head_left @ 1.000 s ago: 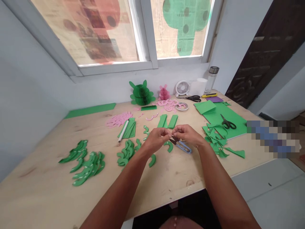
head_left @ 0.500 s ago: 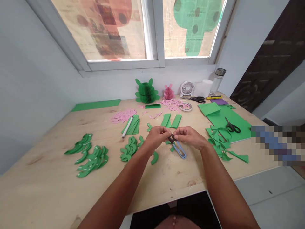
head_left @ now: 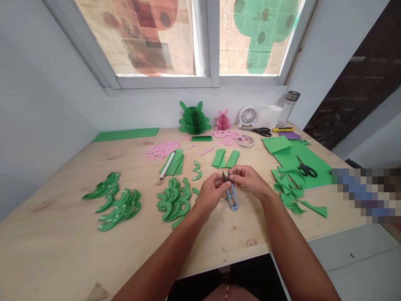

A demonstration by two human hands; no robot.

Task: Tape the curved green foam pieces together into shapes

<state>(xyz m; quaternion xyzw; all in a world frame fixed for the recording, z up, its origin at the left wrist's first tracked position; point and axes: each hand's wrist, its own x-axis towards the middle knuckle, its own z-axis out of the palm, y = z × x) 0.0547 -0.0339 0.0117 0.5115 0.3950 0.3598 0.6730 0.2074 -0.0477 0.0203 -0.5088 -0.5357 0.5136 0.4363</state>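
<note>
Going from left, green curved pieces [head_left: 116,205] lie on the tabletop [head_left: 56,246], then green arcs [head_left: 174,201], which our left forearm partly covers. Toward the middle of the front edge, our left hand [head_left: 213,191] and right hand [head_left: 249,179] pinch the blue snips [head_left: 233,200] with bent fingers; its long axis runs front to back, blades toward the back edge. Green scraps [head_left: 288,187] lie nearer the right edge.

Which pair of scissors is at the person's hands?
The blue-handled snips, between the left hand and right hand. The far black-handled pair lies near the white fan, the near black-handled pair on the green sheet.
</note>
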